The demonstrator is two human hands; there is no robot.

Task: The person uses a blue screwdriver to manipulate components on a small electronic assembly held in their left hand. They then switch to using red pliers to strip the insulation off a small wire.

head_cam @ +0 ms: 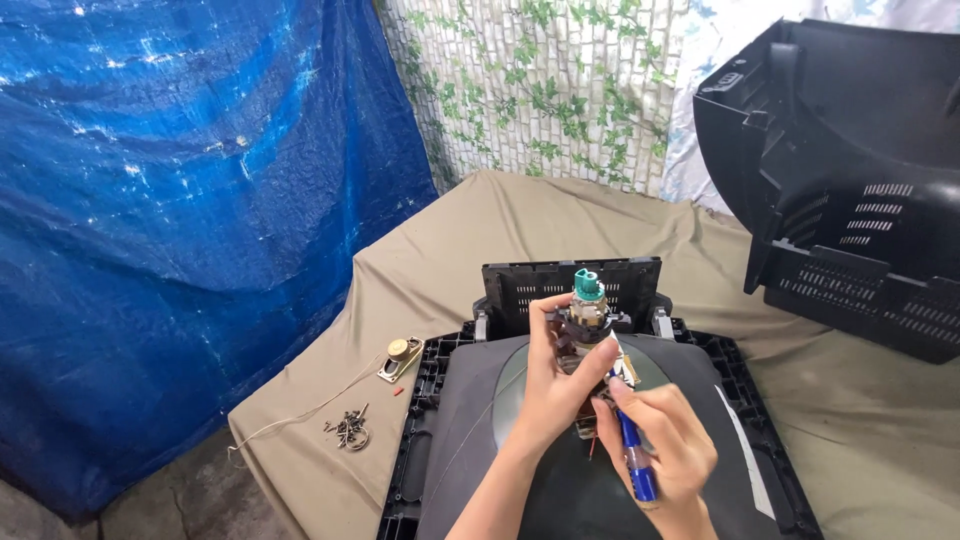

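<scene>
Left hand [553,385] grips the tube neck [585,318] from its left — right hand [665,450], just below, clasps a blue screwdriver [632,445].

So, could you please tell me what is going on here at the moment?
A person is working on an opened old television set lying on a beige cloth. The left hand grips the tube's neck assembly, and the right hand holds a blue-handled screwdriver against it. Loose screws lie nearby; the black back cover sits apart.
</scene>
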